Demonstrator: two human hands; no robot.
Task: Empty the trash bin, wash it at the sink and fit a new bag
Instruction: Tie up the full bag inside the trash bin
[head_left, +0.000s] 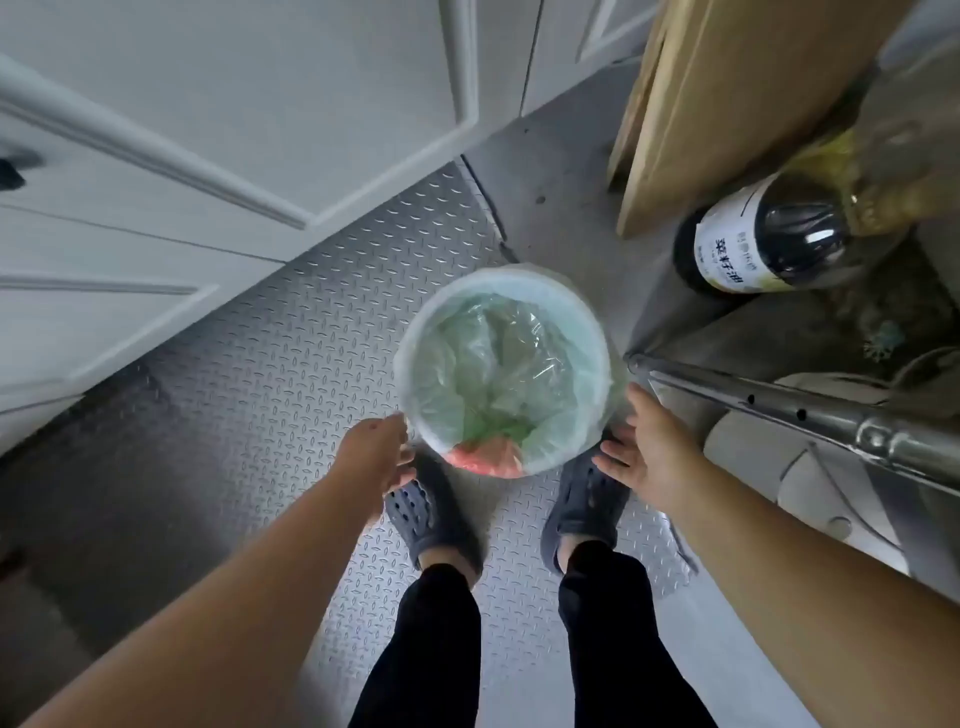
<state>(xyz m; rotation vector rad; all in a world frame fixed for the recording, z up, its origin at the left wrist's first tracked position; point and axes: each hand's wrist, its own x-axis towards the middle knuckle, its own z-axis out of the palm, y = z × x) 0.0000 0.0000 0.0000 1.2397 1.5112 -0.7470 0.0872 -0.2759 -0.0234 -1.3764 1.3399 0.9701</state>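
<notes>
A round white trash bin (415, 364) stands on the floor just in front of my feet. A thin pale green bag (498, 358) lines it and folds over the rim. Something red (488, 460) shows through the bag at the near side. My left hand (376, 447) reaches down to the bin's near left rim, fingers curled beside it; whether it touches the bag is unclear. My right hand (649, 447) hangs at the bin's right side, palm toward it, fingers spread and holding nothing.
The floor is metal tread plate (270, 374). White panelled cabinet doors (182, 156) rise at the left. A dark bottle with a white label (763, 239) and cardboard (727, 93) sit at the right. A metal tube frame (779, 405) runs close by my right hand.
</notes>
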